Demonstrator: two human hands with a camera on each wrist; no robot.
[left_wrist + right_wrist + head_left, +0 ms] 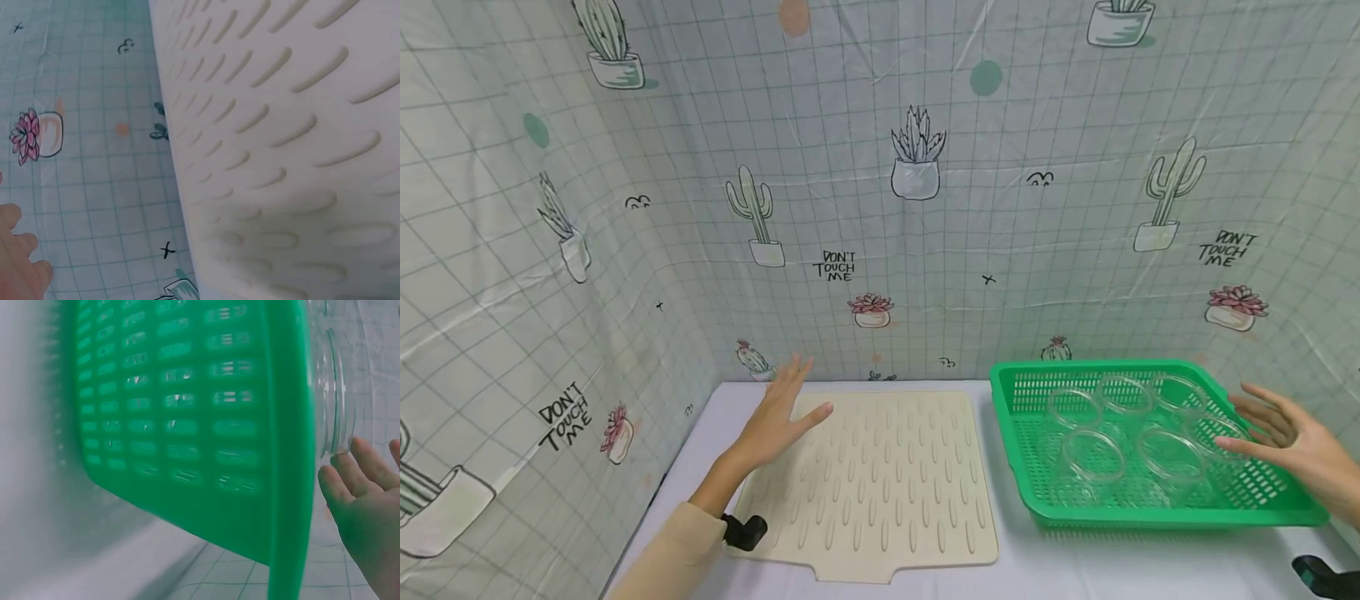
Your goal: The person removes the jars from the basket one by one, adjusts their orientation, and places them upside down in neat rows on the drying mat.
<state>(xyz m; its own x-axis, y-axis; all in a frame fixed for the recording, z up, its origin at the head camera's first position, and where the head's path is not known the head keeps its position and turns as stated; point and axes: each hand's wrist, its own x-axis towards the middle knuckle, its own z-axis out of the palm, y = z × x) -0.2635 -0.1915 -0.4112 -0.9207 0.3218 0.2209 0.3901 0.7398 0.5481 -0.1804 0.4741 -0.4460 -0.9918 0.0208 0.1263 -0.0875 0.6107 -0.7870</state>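
Observation:
My left hand (775,422) hovers over the left side of a cream ridged mat (865,533), fingers extended, thumb spread, holding nothing. In the left wrist view only its fingertips (22,250) show at the left edge. My right hand (1296,442) is at the right end of a green plastic basket (1172,518), its fingers and thumb spread around the nearest of several clear glass jars (1093,456). In the right wrist view its fingers reach above the basket rim beside a jar (337,394); whether they touch the glass I cannot tell.
The mat and basket stand side by side on a white table (940,579). A grid-patterned cloth (955,250) with cactus drawings hangs behind and along both sides. Black wrist straps (745,533) sit at both wrists.

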